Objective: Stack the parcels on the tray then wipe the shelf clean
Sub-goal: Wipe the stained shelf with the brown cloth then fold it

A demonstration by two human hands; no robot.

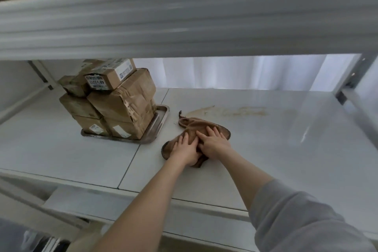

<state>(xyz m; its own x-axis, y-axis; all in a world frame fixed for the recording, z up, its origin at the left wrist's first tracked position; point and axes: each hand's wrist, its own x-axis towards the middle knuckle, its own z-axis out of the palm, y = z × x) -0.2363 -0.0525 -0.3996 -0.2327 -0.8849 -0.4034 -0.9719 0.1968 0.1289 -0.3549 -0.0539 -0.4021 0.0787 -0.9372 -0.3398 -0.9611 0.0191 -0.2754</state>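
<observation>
Parcels (122, 100) sit stacked on the tray (162, 116); left hand (184, 148) and right hand (214, 141) press the cloth (191, 124) flat-fingered, so wiping should next sweep over the stain (235, 111) on the shelf (286, 149).

We see soft daylight through the rear curtain (225, 71), glare on the shelf (306, 127), and a motion-blurred upper beam (184, 16).
</observation>
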